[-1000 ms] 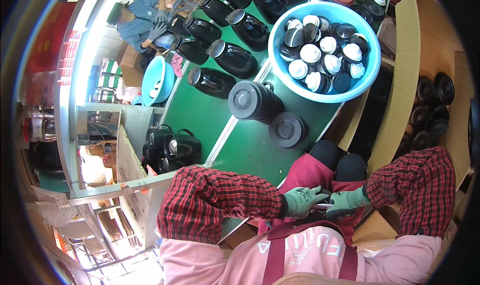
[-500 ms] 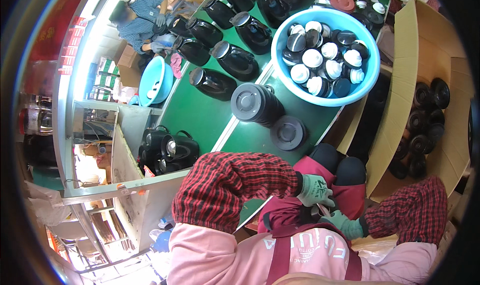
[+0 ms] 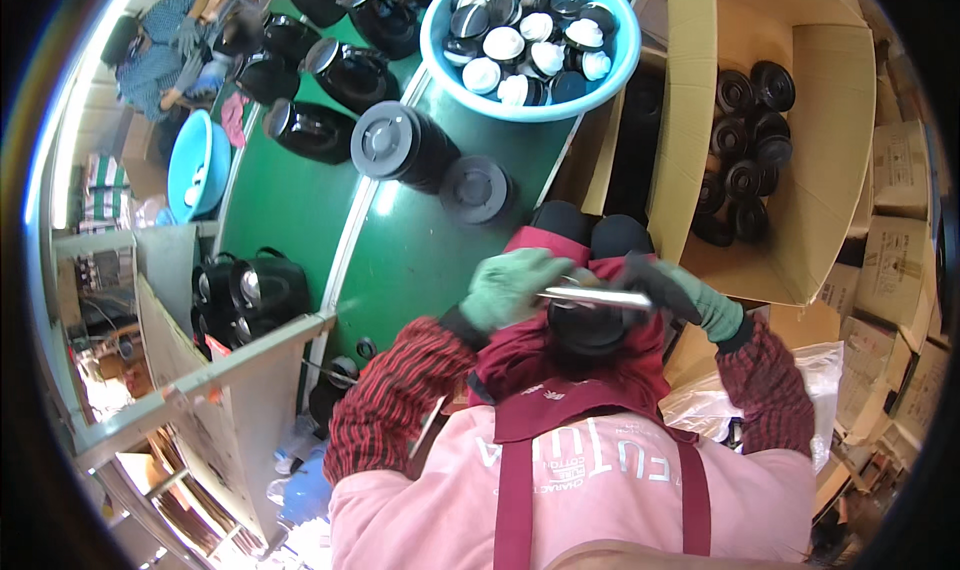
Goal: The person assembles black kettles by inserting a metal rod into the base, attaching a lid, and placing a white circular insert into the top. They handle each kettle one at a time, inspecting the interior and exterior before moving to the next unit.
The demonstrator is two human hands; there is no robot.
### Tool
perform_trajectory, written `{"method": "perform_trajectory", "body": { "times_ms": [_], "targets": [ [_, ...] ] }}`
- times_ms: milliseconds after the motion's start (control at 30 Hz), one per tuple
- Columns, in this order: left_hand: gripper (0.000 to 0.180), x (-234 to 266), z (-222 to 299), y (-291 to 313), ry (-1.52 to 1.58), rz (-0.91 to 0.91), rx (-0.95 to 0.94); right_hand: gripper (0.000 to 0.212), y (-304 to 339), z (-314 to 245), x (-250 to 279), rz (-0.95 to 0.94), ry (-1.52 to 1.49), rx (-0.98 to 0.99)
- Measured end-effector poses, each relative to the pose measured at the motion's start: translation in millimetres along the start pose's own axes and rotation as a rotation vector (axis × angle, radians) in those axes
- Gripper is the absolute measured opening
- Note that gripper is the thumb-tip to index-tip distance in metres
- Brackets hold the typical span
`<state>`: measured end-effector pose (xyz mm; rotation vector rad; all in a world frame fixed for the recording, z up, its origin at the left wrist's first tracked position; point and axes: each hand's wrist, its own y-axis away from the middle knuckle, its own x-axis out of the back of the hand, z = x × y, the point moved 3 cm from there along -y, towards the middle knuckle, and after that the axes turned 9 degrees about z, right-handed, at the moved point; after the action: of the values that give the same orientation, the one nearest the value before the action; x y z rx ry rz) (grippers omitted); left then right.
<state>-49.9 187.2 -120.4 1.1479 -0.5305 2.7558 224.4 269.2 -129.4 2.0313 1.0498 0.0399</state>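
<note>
Over the lap, the left hand (image 3: 512, 288) is gripping the left end of a shiny metal piece (image 3: 600, 297); the right hand (image 3: 690, 298) is covering the other end, too blurred for me to tell whether its fingers are closed. A dark round piece (image 3: 588, 335) is showing just nearer, the lap probably steadying it. On the table (image 3: 400, 260), black jugs (image 3: 350, 75) are standing far left, and dark lids (image 3: 385, 142) are sitting stacked, presumably saving room. A blue basin (image 3: 520, 114) is keeping black-and-white stoppers (image 3: 503, 43) together. Pale lettering is running across the pink shirt (image 3: 590, 510); cartons (image 3: 895, 170) at right are bearing faint, unreadable print.
</note>
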Motion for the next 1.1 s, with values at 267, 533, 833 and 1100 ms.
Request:
{"method": "perform_trajectory", "body": {
  "times_ms": [267,533,833,1100],
  "targets": [
    [0.032,12,-158,239,0.117,0.85,1.152,0.094,-5,71,-81,0.414,1.083,0.948],
    [0.083,-10,-179,198,-0.616,0.405,0.918,0.094,17,102,-80,0.538,1.148,1.092],
    [0.125,-67,31,118,0.598,0.109,0.244,0.07,16,140,-78,0.621,1.142,1.261],
    [0.052,-117,42,77,0.932,0.211,0.155,0.039,38,132,-74,0.763,0.697,1.301]
  ]
}}
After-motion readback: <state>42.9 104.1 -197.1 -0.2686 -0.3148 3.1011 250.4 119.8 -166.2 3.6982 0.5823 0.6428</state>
